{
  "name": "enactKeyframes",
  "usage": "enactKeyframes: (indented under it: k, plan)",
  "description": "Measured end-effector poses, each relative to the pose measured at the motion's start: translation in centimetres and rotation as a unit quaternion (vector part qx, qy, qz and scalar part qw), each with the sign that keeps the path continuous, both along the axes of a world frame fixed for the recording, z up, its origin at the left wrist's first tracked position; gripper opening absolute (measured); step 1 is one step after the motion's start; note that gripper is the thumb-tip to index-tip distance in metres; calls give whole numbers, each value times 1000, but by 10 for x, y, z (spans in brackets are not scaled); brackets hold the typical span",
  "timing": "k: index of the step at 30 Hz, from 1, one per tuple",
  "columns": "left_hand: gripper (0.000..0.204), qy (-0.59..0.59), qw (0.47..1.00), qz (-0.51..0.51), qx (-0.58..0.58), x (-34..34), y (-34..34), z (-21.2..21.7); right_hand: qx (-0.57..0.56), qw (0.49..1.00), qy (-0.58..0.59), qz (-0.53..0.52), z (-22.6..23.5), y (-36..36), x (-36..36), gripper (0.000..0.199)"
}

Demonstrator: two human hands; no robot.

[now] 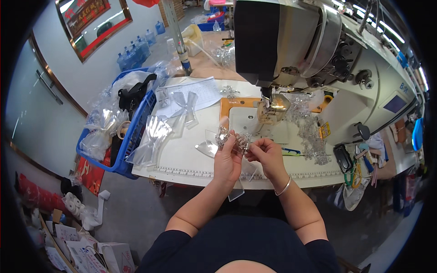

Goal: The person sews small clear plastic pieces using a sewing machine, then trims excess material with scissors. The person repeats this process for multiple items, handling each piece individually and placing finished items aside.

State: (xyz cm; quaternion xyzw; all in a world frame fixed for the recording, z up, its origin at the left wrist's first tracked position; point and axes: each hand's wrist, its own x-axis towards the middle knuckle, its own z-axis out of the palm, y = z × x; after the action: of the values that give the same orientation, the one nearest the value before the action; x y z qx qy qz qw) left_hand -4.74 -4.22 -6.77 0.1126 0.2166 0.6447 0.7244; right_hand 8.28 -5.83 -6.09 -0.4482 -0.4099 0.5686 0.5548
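Note:
My left hand point(227, 160) and my right hand point(265, 154) are together over the front of the white sewing table point(182, 159). Between them they hold a small clear plastic bow piece point(233, 140) with crinkled, shiny folds. The left hand grips it from below, while the right hand's fingertips pinch its right end. A silver bangle point(284, 187) is on my right wrist. Just beyond the hands stands the sewing machine point(296, 41), its lit needle area point(272, 105) over an orange-edged plate point(225, 107).
Clear plastic bows point(152, 136) lie at the table's left, beside a blue basket point(132, 132) full of bags. A heap of finished clear pieces point(312, 132) sits right of the needle. Scissors and tools point(357, 170) lie at right. Boxes point(86, 250) crowd the floor at left.

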Motion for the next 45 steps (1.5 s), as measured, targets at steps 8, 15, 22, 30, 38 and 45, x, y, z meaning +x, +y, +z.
enactKeyframes:
  k: [8, 15, 22, 30, 38, 45]
  plan:
    - [25, 10, 1000, 11, 6, -1, 1, -3, -16, 997, 66, 32, 5, 1, 3, 17]
    - [24, 1, 1000, -6, 12, -4, -1, -5, 111, 966, -208, -106, 0, -1, 5, 18]
    - [20, 186, 979, -21, 84, -17, -12, 2, 333, 847, -343, -231, 31, -32, 11, 14]
    - [22, 443, 853, -184, 206, -33, -25, 13, 289, 843, -446, 81, 76, -7, 15, 44]
    - [21, 408, 864, -238, 177, -40, -12, -3, 242, 864, -434, 85, 67, -15, 2, 51]
    - [23, 366, 880, -255, 163, -34, -15, -12, 172, 904, -382, 87, 56, -16, 5, 24]
